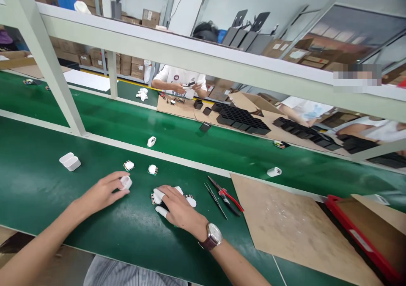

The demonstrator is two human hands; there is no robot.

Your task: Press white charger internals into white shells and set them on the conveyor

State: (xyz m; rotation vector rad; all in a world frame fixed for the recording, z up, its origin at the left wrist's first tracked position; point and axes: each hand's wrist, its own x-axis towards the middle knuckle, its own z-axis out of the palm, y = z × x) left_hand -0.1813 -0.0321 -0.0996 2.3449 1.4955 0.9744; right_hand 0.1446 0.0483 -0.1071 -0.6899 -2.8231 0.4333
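Big green workbench, then a brown cardboard sheet off to the right, probably down to spare the surface. Right hand low, palm-down, thumb and index apart with no pinch visible, both in white finger cots, likely against smudges. Left hand clamped, thumb and fingertips, on a small white plastic housing over the bench, maybe by the sides to leave the ends clear. Red-handled pliers and tweezers side by side, seemingly handy for the right. Smallest: clustered circuit boards under the right hand, plus two loose ones farther left.
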